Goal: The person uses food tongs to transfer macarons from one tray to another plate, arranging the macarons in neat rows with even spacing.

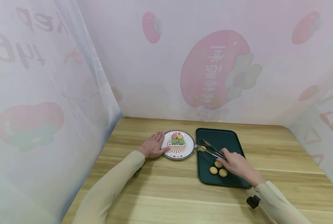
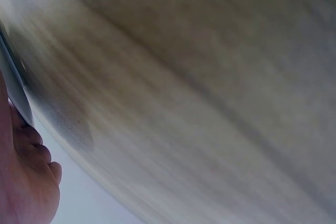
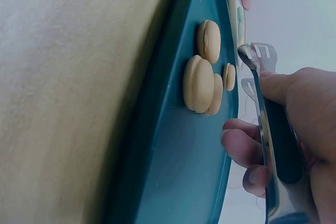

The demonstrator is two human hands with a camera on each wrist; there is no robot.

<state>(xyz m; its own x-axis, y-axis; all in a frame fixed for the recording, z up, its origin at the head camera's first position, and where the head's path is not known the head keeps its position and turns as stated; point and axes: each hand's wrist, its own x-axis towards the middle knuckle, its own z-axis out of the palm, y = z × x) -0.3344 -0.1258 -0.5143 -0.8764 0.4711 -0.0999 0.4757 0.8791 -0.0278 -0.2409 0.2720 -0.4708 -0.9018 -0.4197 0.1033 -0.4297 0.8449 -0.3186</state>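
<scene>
Right hand (image 1: pixel 236 163) gripping tongs (image 1: pixel 209 148) over tray (image 1: pixel 228 137); left hand (image 1: pixel 153 146) flat, steadying plate (image 1: pixel 186 153). Tan macarons (image 1: pixel 218 168) on tray: light, brittle; pinch sides gently.

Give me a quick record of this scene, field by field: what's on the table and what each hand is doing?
Surface: pale wooden table
Left hand: lies flat, fingers straight, touching the rim of the round white patterned plate
On plate: four small macarons, pink, yellow and two green
Right hand: grips the metal serving tongs
Tongs: tips point toward the plate
Tray: dark green rectangular tray
On tray: three round beige macarons, beside the right hand
</scene>
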